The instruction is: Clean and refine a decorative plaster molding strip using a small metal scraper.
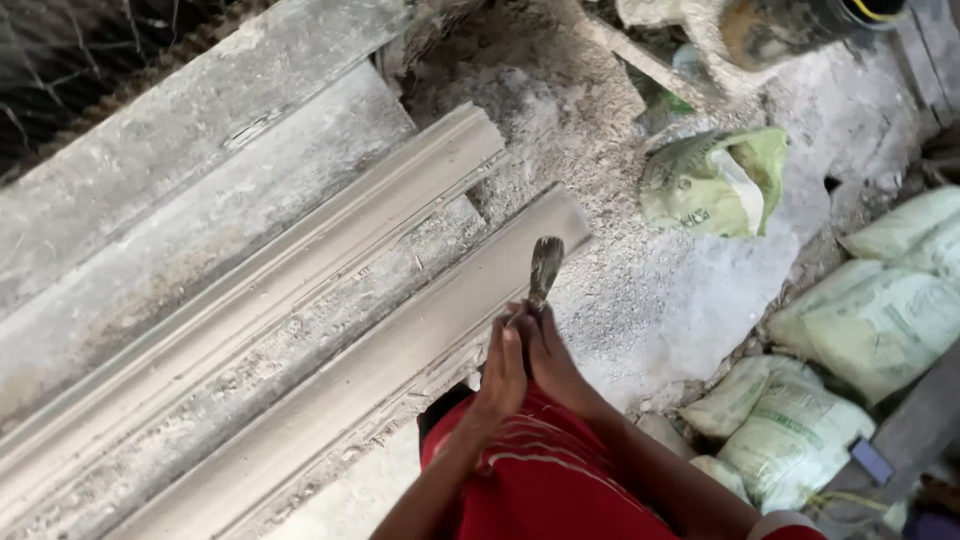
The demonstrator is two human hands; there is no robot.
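Plaster-crusted small flat-bladed metal trowel (545, 268): light, stiff, gritty. Left hand (503, 370) and right hand (552, 360) are pressing together, fingers gripping its hidden handle.

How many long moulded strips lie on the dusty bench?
2: upper moulded strip running diagonally mid-bench; lower moulded strip beside both hands holding a brush. Others may be hidden.

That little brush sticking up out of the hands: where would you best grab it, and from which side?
Judging by its pose, take the brush by the handle's lower end, coming from below, on the person's side. The left hand and right hand already close around it there, and the dirty bristle end points away from them.
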